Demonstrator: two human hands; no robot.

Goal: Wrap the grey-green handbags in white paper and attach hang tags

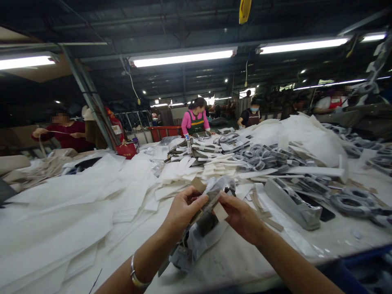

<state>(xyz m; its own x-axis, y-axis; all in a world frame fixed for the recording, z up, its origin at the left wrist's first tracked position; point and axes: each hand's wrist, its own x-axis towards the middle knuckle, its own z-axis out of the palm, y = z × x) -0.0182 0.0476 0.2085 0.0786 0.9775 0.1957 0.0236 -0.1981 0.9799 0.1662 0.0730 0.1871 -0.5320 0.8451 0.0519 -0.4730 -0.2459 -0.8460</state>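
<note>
At the front edge of the table, both hands hold a dark olive, strap-like bundle (206, 223) partly covered in clear plastic. My left hand (185, 208) grips its upper left side, thumb on top and fingers curled beneath. On the other side, my right hand (241, 214) pinches the bundle by a beige card strip (220, 212). Another piece of brown card (198, 185) sticks up past my left fingers. The lower end of the bundle hangs towards me, with loose plastic around it. My fingertips partly hide how the card and bundle meet.
White sheets (61, 228) spread over the left of the table. Plastic-wrapped grey coils and bundles (260, 157) pile up ahead and right. A grey moulded holder (294, 204) stands near my right arm, beside a dark flat object (321, 210). Several people work beyond.
</note>
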